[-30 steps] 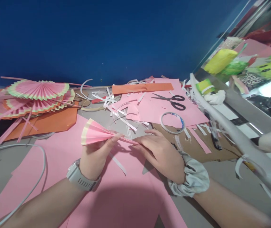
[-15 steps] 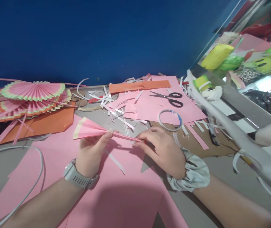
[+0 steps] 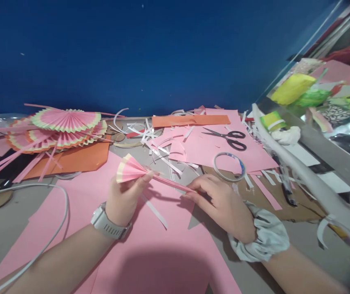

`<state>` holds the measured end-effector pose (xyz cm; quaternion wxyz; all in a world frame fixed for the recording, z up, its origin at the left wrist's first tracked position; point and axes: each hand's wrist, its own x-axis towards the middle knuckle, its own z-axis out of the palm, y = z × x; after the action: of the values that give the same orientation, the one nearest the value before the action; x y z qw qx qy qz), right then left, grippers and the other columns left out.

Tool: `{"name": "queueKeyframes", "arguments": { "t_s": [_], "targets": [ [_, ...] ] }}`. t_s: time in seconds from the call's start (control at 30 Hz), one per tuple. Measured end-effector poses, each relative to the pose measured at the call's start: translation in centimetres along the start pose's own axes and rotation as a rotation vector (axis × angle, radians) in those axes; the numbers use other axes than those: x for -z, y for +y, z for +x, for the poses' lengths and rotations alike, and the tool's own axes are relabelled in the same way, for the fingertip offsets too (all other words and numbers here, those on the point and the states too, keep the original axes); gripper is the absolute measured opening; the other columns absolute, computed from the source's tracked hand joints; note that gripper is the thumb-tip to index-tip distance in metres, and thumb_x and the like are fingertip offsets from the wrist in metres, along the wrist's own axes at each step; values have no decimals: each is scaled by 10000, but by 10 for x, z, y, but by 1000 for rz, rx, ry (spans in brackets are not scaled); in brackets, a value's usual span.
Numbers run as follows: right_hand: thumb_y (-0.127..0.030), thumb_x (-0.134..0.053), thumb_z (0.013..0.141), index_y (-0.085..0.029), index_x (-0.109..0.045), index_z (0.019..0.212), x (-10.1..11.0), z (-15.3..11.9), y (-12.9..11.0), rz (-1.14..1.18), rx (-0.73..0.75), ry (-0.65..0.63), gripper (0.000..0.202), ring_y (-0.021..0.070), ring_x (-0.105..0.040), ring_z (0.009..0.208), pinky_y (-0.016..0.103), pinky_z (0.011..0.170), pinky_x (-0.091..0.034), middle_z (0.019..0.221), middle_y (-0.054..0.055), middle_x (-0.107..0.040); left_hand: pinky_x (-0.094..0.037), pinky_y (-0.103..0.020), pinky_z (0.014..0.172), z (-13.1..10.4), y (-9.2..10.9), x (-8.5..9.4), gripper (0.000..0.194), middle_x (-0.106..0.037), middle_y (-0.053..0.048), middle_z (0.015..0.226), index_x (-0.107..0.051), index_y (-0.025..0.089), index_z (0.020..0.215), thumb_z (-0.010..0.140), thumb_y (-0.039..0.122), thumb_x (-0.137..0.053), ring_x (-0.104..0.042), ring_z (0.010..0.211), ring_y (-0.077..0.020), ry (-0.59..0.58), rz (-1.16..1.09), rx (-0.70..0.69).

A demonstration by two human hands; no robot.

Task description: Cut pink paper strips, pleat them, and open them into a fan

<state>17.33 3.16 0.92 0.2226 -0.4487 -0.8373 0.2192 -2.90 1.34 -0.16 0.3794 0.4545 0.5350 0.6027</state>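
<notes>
Between my two hands stretches a pleated pink paper fan (image 3: pixel 132 168) with pale yellow edging. My left hand (image 3: pixel 129 196) pinches it near its middle, and the folds spread out on the left of that grip. At the other end, the narrow pressed-together pleats sit between the thumb and fingers of my right hand (image 3: pixel 220 204). Under both hands lie large pink paper sheets (image 3: pixel 162 253), with a loose white strip (image 3: pixel 155 212) on top. Finished-looking pleated fans (image 3: pixel 67 122) in pink, yellow-green and orange are stacked at the left.
Black-handled scissors (image 3: pixel 228 136) and a tape roll (image 3: pixel 229 166) lie beyond my right hand, with paper scraps around. A cutter knife (image 3: pixel 288 192) is further right. A white cable (image 3: pixel 66 204) curves at left. A blue wall (image 3: pixel 162 53) stands behind; a whitish bar (image 3: pixel 310 171) slants along the right.
The view has shifted, so everything appears further right and slightly lower. Both hands keep their hold on the pleated fan; its left end looks a little more fanned out.
</notes>
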Motion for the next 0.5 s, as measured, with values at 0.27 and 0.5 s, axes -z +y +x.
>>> {"name": "queueKeyframes", "arguments": {
  "t_s": [0.27,0.5],
  "targets": [
    [-298,-486,876,-218,-554,775,0,2,-1,91,-88,-99,146,166,-554,813,280,684,-398,763,-13,-617,-526,-314,707,3,3,7,162,-701,-37,715,-666,158,776,749,314,-637,-662,719,-208,-56,-2,40],
    [-349,-453,886,-214,-529,770,3,3,2,30,-139,-118,193,170,-529,804,281,673,-368,760,-11,-588,-506,-258,671,8,-3,12,114,-690,-11,724,-634,172,748,751,285,-648,-649,703,-165,-36,96,-123]
  ]
}}
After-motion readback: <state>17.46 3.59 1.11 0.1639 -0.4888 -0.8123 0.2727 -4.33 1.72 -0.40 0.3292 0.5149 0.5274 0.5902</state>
